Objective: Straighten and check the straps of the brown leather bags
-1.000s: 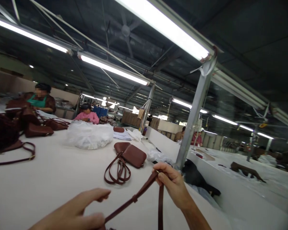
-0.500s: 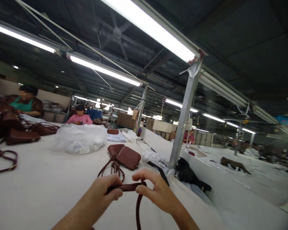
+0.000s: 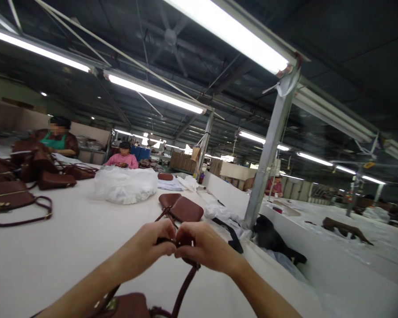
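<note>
Pinching a red-brown strap (image 3: pixel 184 287) between left hand (image 3: pixel 152 242) and right hand (image 3: pixel 202 247), held close together over the worktop (image 3: pixel 69 247). Grip of each: thumb and fingers closed on strap. Trailing down toward a bag (image 3: pixel 132 304) with gold-coloured hardware, partly out of view, toward near edge. Lying beyond, toward right edge: rounded pouches (image 3: pixel 188 208), two. Farther back: white plastic bundle (image 3: pixel 125 185), one. Heaped toward left edge: similar red-brown bags (image 3: pixel 11 196), several.

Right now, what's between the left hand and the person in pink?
White plastic bundle, sitting on the table between that person and the left hand; head view.
</note>
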The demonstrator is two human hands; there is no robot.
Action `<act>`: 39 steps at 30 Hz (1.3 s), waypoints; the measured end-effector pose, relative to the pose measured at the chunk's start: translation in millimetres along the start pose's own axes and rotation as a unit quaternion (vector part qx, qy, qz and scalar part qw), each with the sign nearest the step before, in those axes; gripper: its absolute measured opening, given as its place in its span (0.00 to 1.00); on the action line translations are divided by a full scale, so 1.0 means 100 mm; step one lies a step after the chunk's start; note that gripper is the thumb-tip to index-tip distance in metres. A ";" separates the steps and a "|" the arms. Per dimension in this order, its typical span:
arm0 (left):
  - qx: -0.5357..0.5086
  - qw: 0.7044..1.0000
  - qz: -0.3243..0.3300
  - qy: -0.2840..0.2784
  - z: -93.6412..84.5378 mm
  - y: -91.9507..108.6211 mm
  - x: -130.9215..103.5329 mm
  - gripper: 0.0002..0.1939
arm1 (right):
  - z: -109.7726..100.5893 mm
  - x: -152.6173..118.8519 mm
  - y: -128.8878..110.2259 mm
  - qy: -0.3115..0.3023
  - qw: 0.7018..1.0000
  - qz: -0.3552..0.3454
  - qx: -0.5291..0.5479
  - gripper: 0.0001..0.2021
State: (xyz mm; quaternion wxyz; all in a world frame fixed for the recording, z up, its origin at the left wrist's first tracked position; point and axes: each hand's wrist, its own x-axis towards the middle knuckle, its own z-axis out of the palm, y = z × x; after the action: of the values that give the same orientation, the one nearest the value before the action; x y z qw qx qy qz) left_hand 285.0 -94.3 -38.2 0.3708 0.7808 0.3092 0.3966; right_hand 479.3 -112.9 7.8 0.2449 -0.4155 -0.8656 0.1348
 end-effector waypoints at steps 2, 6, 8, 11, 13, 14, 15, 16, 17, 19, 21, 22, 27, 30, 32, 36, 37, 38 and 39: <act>0.001 0.999 -0.017 -0.034 -0.02 -0.01 -0.04 0.06 | -0.01 0.04 -0.01 -0.039 0.997 -0.031 -0.052 0.10; 0.036 0.995 -0.042 -0.078 -0.06 -0.02 -0.14 0.04 | -0.04 0.14 0.04 -0.147 0.987 -0.063 -0.014 0.08; 0.033 0.996 -0.039 -0.069 -0.11 -0.02 -0.20 0.05 | -0.07 0.19 0.10 -0.186 0.975 -0.052 0.110 0.07; 0.034 0.998 -0.040 -0.044 -0.20 -0.03 -0.28 0.07 | -0.14 0.20 0.24 -0.176 0.940 -0.016 0.292 0.13; 0.028 0.998 -0.050 -0.038 -0.25 -0.05 -0.35 0.07 | -0.18 0.14 0.36 -0.141 0.929 -0.007 0.343 0.16; 0.022 0.997 -0.057 -0.037 -0.27 -0.07 -0.38 0.07 | -0.20 0.09 0.43 -0.122 0.928 -0.004 0.352 0.18; 0.018 0.997 -0.065 -0.036 -0.27 -0.10 -0.42 0.07 | -0.21 0.05 0.51 -0.110 0.929 0.001 0.354 0.19; 0.016 0.996 -0.075 -0.035 -0.27 -0.13 -0.46 0.07 | -0.21 0.00 0.58 -0.109 0.930 0.011 0.351 0.20; 0.017 0.996 -0.084 -0.033 -0.26 -0.16 -0.50 0.07 | -0.21 -0.04 0.63 -0.119 0.930 0.026 0.346 0.21; 0.031 0.995 -0.094 -0.023 -0.23 -0.20 -0.53 0.06 | -0.18 -0.08 0.65 -0.169 0.929 0.053 0.326 0.20; 0.055 0.994 -0.096 -0.004 -0.22 -0.22 -0.53 0.06 | -0.14 -0.06 0.53 -0.202 0.944 0.045 0.259 0.16; 0.066 0.993 -0.095 0.005 -0.22 -0.21 -0.51 0.06 | -0.11 -0.03 0.42 -0.196 0.957 0.030 0.211 0.14; 0.064 0.995 -0.082 0.008 -0.30 -0.17 -0.39 0.08 | 0.15 0.25 -0.12 -0.130 0.991 -0.029 -0.007 0.08; 0.034 0.996 -0.079 -0.020 -0.37 -0.17 -0.37 0.07 | 0.31 0.38 -0.19 -0.136 0.984 -0.092 -0.074 0.10; 0.006 0.995 -0.086 -0.041 -0.42 -0.17 -0.40 0.07 | 0.35 0.43 -0.16 -0.136 0.976 -0.144 -0.087 0.13; -0.024 0.994 -0.101 -0.044 -0.53 -0.22 -0.57 0.08 | 0.18 0.49 -0.05 -0.181 0.968 -0.170 0.025 0.19; -0.026 0.993 -0.106 -0.039 -0.57 -0.25 -0.63 0.08 | 0.10 0.48 -0.01 -0.182 0.970 -0.152 0.059 0.20; -0.029 0.992 -0.114 -0.032 -0.60 -0.29 -0.68 0.08 | 0.00 0.46 0.05 -0.173 0.973 -0.126 0.089 0.21; -0.032 0.991 -0.124 -0.028 -0.64 -0.33 -0.73 0.09 | -0.10 0.43 0.12 -0.156 0.976 -0.098 0.117 0.22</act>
State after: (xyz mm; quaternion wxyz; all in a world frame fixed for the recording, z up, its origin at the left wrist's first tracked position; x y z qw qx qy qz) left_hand 188.5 -112.0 -67.8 0.4503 0.7350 0.3801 0.3355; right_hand 469.1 -71.2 24.3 0.1659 -0.2707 -0.9080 0.2734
